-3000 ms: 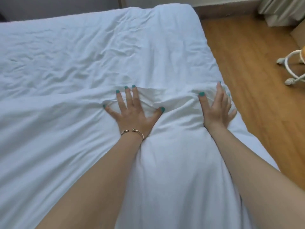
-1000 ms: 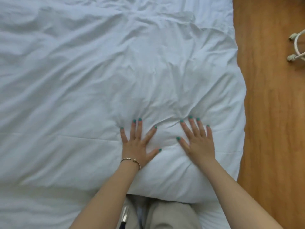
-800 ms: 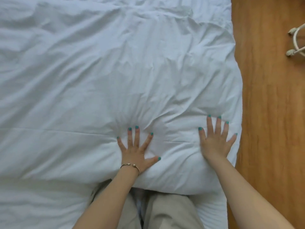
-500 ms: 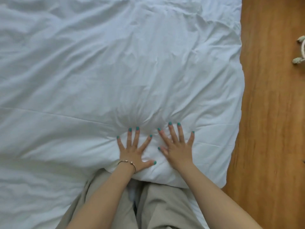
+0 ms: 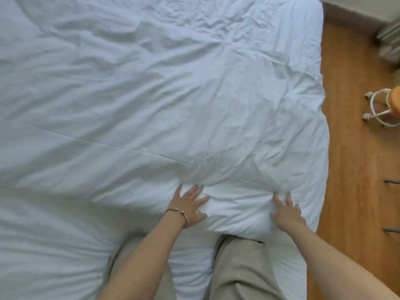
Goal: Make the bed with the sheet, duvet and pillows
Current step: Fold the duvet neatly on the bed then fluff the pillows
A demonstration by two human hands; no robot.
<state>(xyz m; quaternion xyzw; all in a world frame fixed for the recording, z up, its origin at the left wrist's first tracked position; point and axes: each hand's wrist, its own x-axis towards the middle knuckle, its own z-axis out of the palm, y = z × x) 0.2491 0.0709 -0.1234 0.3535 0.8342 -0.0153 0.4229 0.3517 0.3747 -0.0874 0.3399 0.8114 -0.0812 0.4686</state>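
Kneeling on the sheet (image 5: 54, 245), left hand (image 5: 190, 207) and right hand (image 5: 285, 215) flat with fingers spread (gripping nothing) at the duvet (image 5: 173, 105) edge near six o'clock, probably to smooth it.

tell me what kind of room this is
Most likely a bedroom. A wide bed fills the view, with a white duvet spread over a sheet. Both hands press flat on the duvet's near edge. Beside it runs a wood floor, with a curtain hem in the far corner.
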